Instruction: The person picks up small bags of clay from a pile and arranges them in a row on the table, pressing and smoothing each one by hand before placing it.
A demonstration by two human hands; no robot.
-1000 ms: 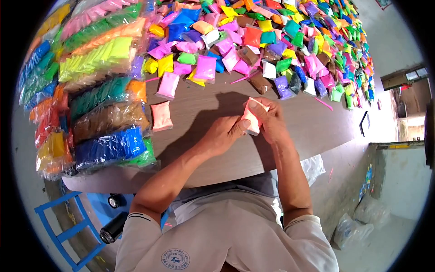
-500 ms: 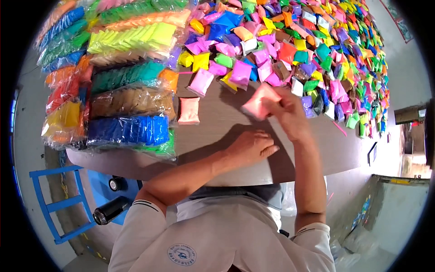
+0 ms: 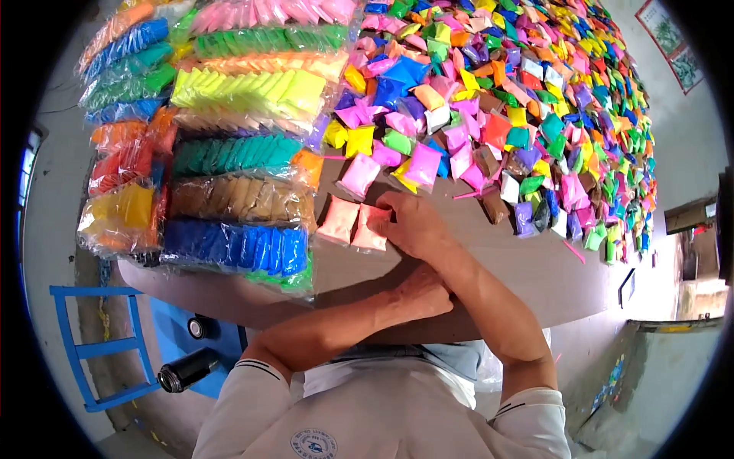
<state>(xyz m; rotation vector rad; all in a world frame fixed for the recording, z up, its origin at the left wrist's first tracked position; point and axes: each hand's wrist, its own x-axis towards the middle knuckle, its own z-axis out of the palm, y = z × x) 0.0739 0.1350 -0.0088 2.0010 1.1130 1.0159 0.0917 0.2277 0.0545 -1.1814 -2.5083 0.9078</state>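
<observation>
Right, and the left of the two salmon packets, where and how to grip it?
Probably pinch the near end of the left packet, coming from the wearer's side: it lies flat, the other packet crowds its right edge, and bare table in front leaves finger room.

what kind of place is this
Probably a small workshop or packing room: a big heap of loose coloured packets, same-colour packets bagged in rows, and a plain work table they lie on.
</observation>
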